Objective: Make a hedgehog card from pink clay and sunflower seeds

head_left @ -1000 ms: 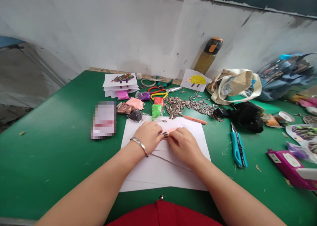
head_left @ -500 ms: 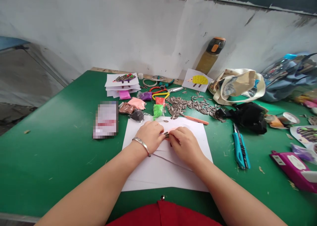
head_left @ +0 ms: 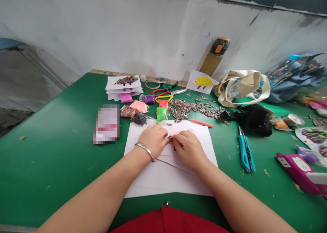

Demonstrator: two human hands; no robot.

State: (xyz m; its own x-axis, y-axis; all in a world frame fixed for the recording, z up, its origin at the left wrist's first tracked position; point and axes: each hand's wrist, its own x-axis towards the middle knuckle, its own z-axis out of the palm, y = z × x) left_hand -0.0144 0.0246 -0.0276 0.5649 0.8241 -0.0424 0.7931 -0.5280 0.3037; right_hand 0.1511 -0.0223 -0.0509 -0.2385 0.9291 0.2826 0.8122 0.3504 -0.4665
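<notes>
My left hand (head_left: 153, 141), with a silver bracelet at the wrist, is closed over the white paper (head_left: 150, 182), its thumb tip against dark striped sunflower seeds (head_left: 170, 138). Opposite it, my right hand (head_left: 190, 148) is closed in a pinch at the same seeds. Under the fingertips a patch of pinkish clay (head_left: 175, 133) shows in part. The fingers cover most of it, and what lies inside the left fingers is hidden.
Beyond the paper lie a heap of sunflower seeds (head_left: 180, 109), an orange tool (head_left: 200, 122), bagged clay (head_left: 161, 114) and yellow-and-red scissors (head_left: 165, 96). A hedgehog picture (head_left: 202, 81) leans before a bottle (head_left: 212, 61). Rightward are a blue utility knife (head_left: 245, 153) and a cloth bag (head_left: 242, 86).
The whole view has shifted slightly, so things sit a little further left. Both hands stay at the same spot on the paper, with only slight finger movement.
</notes>
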